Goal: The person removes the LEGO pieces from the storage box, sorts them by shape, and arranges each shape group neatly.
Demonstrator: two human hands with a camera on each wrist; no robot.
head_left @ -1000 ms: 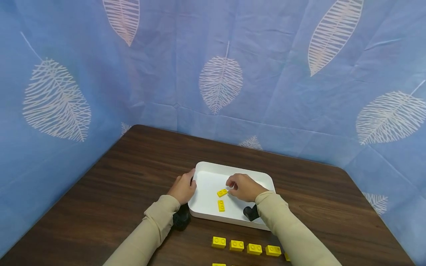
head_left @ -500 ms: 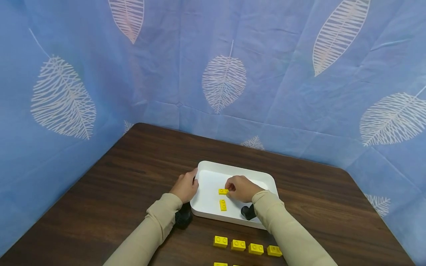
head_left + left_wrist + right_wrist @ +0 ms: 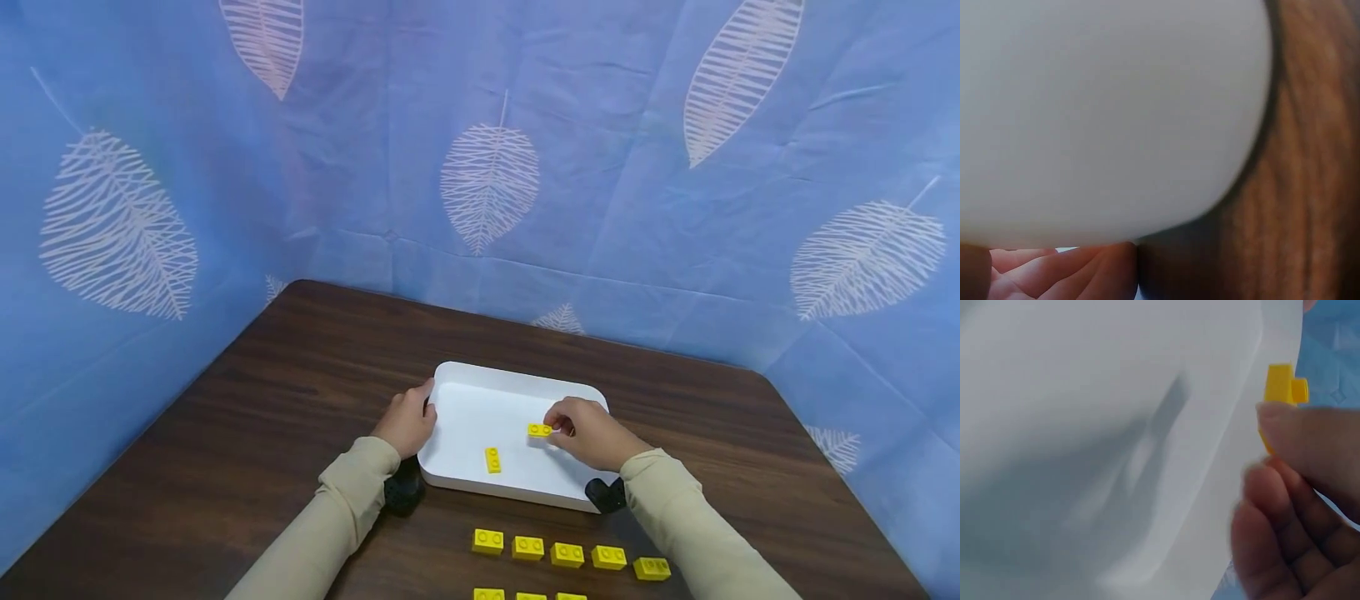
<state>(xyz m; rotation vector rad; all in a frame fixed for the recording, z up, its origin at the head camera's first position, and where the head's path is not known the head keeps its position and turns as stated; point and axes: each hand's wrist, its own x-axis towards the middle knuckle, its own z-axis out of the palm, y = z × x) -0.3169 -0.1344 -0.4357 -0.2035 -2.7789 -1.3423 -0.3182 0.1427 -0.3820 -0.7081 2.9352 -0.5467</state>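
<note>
My left hand holds the left edge of the white tray, with its thumb and fingers at the rim. In the left wrist view the tray wall fills most of the picture, and the fingers show below it. Over the tray's right half, my right hand pinches a yellow two-stud toy brick between thumb and fingers. The right wrist view shows this brick clear of the tray floor, with its shadow below. A second yellow brick lies inside, near the tray's front wall.
A row of yellow bricks stands on the dark wooden table in front of the tray. More bricks are cut off by the bottom edge of the head view. Behind the table hangs a blue leaf-patterned cloth.
The right hand has taken hold of a brick in the tray and carried it up and to the right. The left hand stays at the tray's edge.
</note>
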